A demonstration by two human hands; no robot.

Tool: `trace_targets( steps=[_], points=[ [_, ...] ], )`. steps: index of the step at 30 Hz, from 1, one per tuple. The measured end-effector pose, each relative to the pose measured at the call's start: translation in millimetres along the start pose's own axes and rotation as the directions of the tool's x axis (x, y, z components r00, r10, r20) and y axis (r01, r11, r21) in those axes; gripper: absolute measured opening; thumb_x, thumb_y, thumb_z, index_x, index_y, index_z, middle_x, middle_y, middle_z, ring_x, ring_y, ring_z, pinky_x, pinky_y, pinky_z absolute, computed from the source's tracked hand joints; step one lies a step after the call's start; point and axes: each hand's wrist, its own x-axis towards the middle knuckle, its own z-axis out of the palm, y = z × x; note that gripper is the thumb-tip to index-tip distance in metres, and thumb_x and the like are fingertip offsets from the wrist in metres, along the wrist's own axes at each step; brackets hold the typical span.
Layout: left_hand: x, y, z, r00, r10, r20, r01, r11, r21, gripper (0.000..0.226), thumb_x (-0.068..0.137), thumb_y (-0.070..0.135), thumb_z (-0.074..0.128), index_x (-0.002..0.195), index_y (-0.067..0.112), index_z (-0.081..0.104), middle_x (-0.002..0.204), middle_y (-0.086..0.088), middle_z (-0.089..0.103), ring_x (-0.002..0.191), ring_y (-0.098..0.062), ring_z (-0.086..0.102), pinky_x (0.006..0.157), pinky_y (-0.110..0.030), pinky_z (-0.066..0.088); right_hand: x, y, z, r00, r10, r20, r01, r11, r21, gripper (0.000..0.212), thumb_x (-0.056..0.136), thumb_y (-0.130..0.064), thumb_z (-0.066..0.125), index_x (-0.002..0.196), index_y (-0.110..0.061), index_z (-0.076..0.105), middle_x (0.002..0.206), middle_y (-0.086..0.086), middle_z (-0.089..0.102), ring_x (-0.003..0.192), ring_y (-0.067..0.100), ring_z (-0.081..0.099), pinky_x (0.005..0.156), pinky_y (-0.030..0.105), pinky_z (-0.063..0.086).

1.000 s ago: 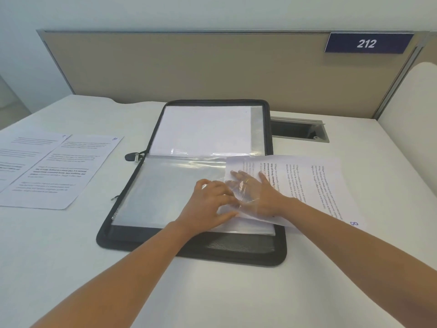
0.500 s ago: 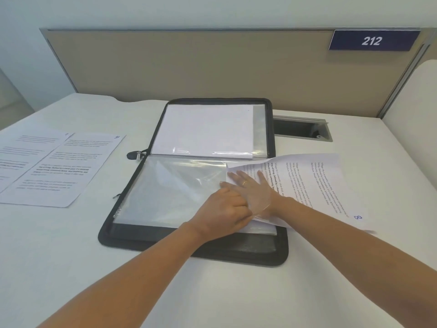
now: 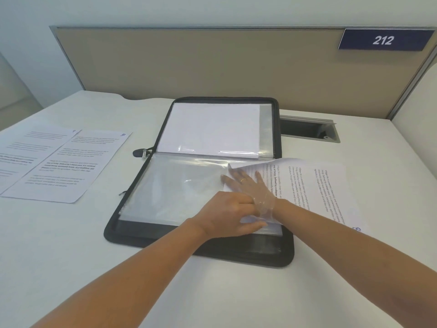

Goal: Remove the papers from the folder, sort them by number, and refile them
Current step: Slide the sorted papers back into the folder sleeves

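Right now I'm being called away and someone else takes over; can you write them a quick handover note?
Left hand grips the open edge of the near clear sleeve. Right hand lies flat inside that sleeve on the sheet marked 8, which sticks mostly out to the right of the folder.
Two sheets lie on the table left of the folder, one marked 10. The far sleeve holds a white sheet.
Done: those two are out. Left: sorting and refiling; I cannot tell whether sheet 8 is going in or out.

Left hand [image 3: 233, 214] pinches sleeve [image 3: 179, 190]; right hand [image 3: 253, 189] flat inside, fingers [image 3: 237, 176] spread.
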Motion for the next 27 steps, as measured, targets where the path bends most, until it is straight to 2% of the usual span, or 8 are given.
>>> trace_targets(
  steps=[2,5,8,12,16,20,24,27],
  points=[
    [1.9,-6.0,-2.7,0.979,-0.191,-0.071,0.184,0.978,-0.102,0.031,0.086,0.035,0.054,0.073,0.012,0.072,0.066,0.004,0.067,0.057,-0.004,0.055,0.055,-0.017,0.047,-14.9,0.9,-17.3,0.995,-0.098,-0.017,0.098,0.933,0.347,0.072,0.094,-0.050,0.036,0.149,-0.009,0.015,0.157,0.007,0.012,0.145,0.019,0.008,0.118,0.041,0.005],
    [3.9,-22.8,-9.6,0.836,-0.516,-0.189,0.465,0.847,-0.258,0.043,0.089,0.038,0.048,0.073,0.005,0.070,0.062,-0.001,0.064,0.055,-0.010,0.054,0.050,-0.020,0.042,-31.8,21.4,-26.2,0.986,-0.115,-0.119,0.166,0.649,0.742,0.037,0.090,0.004,0.054,0.124,-0.009,0.049,0.125,-0.008,0.059,0.114,-0.005,0.054,0.095,0.016,0.044],
    [2.1,-36.8,-17.0,0.752,-0.643,-0.147,0.586,0.754,-0.297,0.034,0.089,0.036,0.055,0.080,0.008,0.072,0.073,-0.003,0.069,0.064,-0.014,0.059,0.057,-0.017,0.042,-28.6,46.9,-15.7,0.967,-0.231,-0.108,0.255,0.844,0.473,0.055,0.089,-0.025,0.061,0.139,-0.015,0.041,0.149,-0.001,0.035,0.137,0.005,0.032,0.116,0.032,0.023],
    [-6.6,-48.2,-19.7,0.801,-0.589,0.103,0.596,0.772,-0.219,0.026,0.091,0.032,0.056,0.105,0.016,0.069,0.110,0.003,0.067,0.104,-0.010,0.057,0.093,-0.028,0.044,-28.1,52.5,-4.1,0.962,-0.272,-0.039,0.274,0.960,0.062,0.071,0.087,-0.062,0.036,0.148,-0.039,0.009,0.157,-0.013,-0.005,0.144,0.004,-0.012,0.117,0.038,-0.013],
    [-18.6,-50.2,-14.6,0.845,-0.446,0.294,0.488,0.868,-0.086,0.056,0.086,0.060,0.036,0.128,0.028,0.056,0.141,0.006,0.047,0.136,-0.008,0.030,0.111,-0.031,0.019,-19.0,30.0,-6.5,0.947,-0.320,-0.018,0.319,0.946,-0.048,0.079,0.082,-0.071,0.017,0.149,-0.031,0.012,0.159,-0.005,0.004,0.146,0.012,-0.004,0.117,0.046,-0.006],
    [-23.9,-45.8,-11.6,0.828,-0.374,0.417,0.431,0.901,-0.048,0.073,0.079,0.075,0.028,0.140,0.036,0.038,0.150,0.020,0.020,0.138,0.005,0.003,0.114,-0.032,-0.003,-9.5,11.8,-5.5,0.937,-0.342,0.074,0.349,0.924,-0.155,0.076,0.085,-0.062,0.015,0.149,-0.022,0.020,0.157,0.002,0.016,0.146,0.017,0.005,0.116,0.043,-0.008],
    [-30.4,-44.9,-12.7,0.806,-0.378,0.455,0.446,0.894,-0.047,0.081,0.075,0.082,0.014,0.144,0.041,0.024,0.147,0.026,0.007,0.137,0.009,-0.005,0.113,-0.030,-0.009,1.4,-1.3,-13.8,0.955,-0.269,0.124,0.280,0.956,-0.086,0.087,0.091,-0.061,-0.001,0.123,-0.010,0.062,0.132,0.009,0.057,0.127,0.018,0.050,0.114,0.031,-0.006],
    [-34.1,-43.1,-13.8,0.776,-0.393,0.494,0.479,0.876,-0.054,0.078,0.075,0.084,0.015,0.143,0.047,0.011,0.149,0.026,0.005,0.138,0.010,-0.005,0.113,-0.031,-0.011,14.7,0.6,-0.8,0.936,-0.351,0.013,0.343,0.907,-0.244,0.099,0.072,-0.072,-0.007,0.149,-0.016,0.020,0.158,0.003,0.010,0.146,0.013,0.006,0.115,0.041,-0.011]
  ],
)
